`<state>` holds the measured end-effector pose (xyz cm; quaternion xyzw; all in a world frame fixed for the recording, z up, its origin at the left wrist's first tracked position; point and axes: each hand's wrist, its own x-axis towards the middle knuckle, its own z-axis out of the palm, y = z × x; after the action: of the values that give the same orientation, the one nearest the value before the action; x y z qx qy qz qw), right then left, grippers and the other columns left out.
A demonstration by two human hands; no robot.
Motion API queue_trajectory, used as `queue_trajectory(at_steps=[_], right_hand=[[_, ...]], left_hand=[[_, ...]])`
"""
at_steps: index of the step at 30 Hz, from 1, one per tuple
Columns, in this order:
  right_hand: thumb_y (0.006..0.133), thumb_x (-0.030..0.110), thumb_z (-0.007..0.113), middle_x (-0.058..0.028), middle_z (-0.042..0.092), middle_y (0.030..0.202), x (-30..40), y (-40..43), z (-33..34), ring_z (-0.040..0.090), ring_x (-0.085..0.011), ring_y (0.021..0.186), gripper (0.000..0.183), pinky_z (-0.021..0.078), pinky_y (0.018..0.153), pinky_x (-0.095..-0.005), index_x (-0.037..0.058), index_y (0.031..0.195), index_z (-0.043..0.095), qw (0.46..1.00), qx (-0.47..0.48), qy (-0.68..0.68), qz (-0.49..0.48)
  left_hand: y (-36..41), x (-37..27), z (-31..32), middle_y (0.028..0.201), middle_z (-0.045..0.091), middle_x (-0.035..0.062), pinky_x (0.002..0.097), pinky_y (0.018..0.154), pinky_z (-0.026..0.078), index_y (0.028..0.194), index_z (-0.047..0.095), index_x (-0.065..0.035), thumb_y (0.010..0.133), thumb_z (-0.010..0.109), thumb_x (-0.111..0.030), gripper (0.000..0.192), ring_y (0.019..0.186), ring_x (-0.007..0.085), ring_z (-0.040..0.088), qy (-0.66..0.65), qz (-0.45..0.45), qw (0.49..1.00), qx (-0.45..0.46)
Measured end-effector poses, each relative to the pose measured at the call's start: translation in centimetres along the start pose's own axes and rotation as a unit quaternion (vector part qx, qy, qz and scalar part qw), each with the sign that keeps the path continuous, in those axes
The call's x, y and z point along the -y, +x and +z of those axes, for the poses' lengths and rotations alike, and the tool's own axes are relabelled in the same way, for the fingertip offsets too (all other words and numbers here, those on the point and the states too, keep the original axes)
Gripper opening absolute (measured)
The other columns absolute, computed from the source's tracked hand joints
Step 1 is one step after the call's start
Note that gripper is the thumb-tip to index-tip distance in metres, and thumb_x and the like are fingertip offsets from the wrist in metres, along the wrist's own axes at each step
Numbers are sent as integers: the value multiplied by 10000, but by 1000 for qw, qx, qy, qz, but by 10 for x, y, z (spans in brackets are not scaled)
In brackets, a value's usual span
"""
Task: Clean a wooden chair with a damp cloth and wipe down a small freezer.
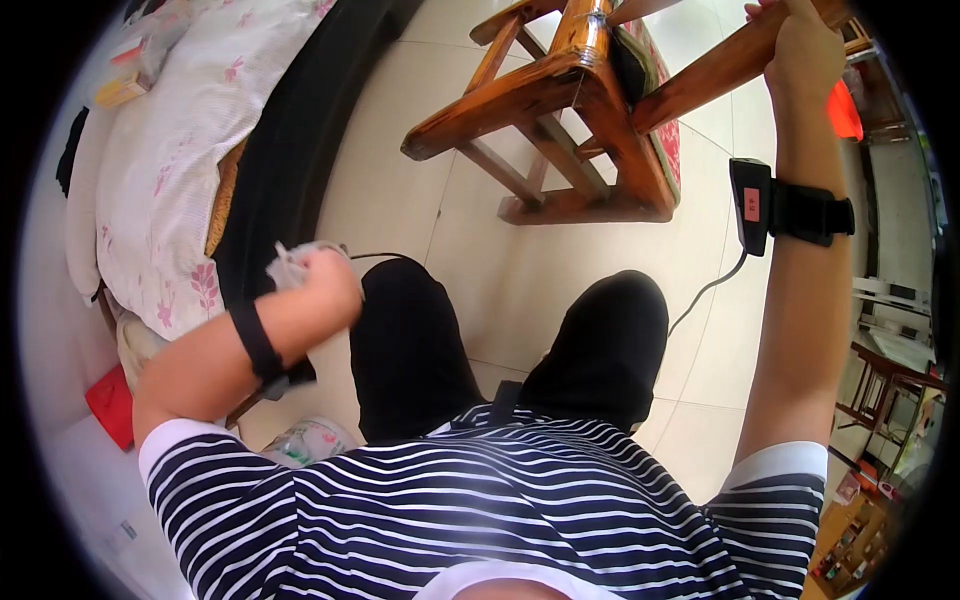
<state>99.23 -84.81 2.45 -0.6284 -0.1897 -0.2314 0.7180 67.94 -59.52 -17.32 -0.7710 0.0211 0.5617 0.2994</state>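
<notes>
A varnished wooden chair (615,142) lies tipped over in front of me, its legs and rails pointing up and sideways. My right hand (806,52), far out at the upper right, grips a wooden bar (712,75) of this chair. A red patterned cushion (669,154) shows along the chair's right side. Closer to my body, my left hand (330,281) is closed around a crumpled whitish cloth (289,266). That hand is blurred and apart from the chair. Most of the fingers of both hands are hidden.
On the left is a bed with a flowered white sheet (180,150) and a dark frame (289,142). A plastic-wrapped item (311,442) sits beside my left thigh. Pale floor tiles (390,180) surround the chair. A cable (705,289) runs from the device (752,206) on my right wrist.
</notes>
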Motion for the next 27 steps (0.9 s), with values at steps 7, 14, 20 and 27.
queue_trajectory(at_steps=[7, 14, 20, 27], right_hand=[[783, 111, 581, -71, 517, 623, -3, -7, -2, 520, -176, 496, 164, 472, 458, -294, 1, 894, 529, 999, -45, -13, -17], [788, 113, 588, -71, 526, 636, -17, 12, -7, 528, -173, 506, 189, 480, 467, -286, -19, 917, 547, 997, -38, -58, 40], [798, 130, 594, -74, 539, 634, -1, 24, -13, 532, -169, 499, 206, 478, 467, -284, -30, 924, 563, 996, -56, -59, 26], [784, 96, 601, -83, 545, 635, -17, 34, -5, 549, -168, 510, 152, 467, 443, -279, -29, 864, 564, 996, -58, -65, 12]], left_hand=[[107, 1, 156, 1103, 665, 73, 404, 790, 510, 1046, 704, -144, 743, 664, -220, 315, 1026, 255, 632, -236, 4, 960, -150], [94, 3, 81, 1083, 663, 96, 376, 787, 518, 988, 716, -152, 754, 595, -209, 270, 981, 270, 642, -160, 53, 986, -10], [33, -40, 212, 1001, 667, 167, 401, 756, 504, 949, 706, -77, 727, 584, -233, 298, 891, 327, 650, -230, 229, 932, 164], [-128, 27, 59, 847, 627, 205, 391, 738, 485, 992, 633, 4, 696, 522, -119, 339, 821, 355, 608, -572, 112, 775, -246]])
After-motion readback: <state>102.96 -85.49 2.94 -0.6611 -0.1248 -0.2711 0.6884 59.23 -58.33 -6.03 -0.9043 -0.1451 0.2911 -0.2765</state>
